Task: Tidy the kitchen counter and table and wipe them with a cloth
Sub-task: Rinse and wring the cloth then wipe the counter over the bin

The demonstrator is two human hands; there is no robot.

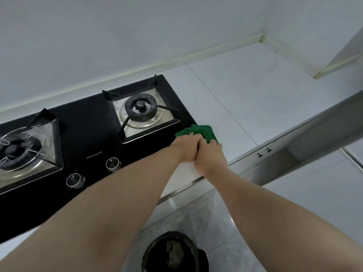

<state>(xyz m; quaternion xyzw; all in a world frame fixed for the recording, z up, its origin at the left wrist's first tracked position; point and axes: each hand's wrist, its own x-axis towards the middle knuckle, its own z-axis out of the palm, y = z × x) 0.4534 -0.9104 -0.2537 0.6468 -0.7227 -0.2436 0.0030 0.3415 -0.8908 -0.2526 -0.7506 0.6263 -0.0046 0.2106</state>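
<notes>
Glossy black glass: hob [88, 134]. Shiny metal: burner tray [163, 120], knobs [113, 163]. Matt dark metal: burner ring [152, 107]. Soft nubbly fabric: green cloth [204, 131]. Smooth pale stone look, faint sheen: table [245, 91].

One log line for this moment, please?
step: wiping | left hand, right hand: gripping green cloth | where: hob right edge, by counter

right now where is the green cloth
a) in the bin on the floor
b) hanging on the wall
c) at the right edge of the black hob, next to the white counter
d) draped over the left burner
c: the left hand and right hand hold the green cloth at the right edge of the black hob, where it meets the white counter.
</notes>
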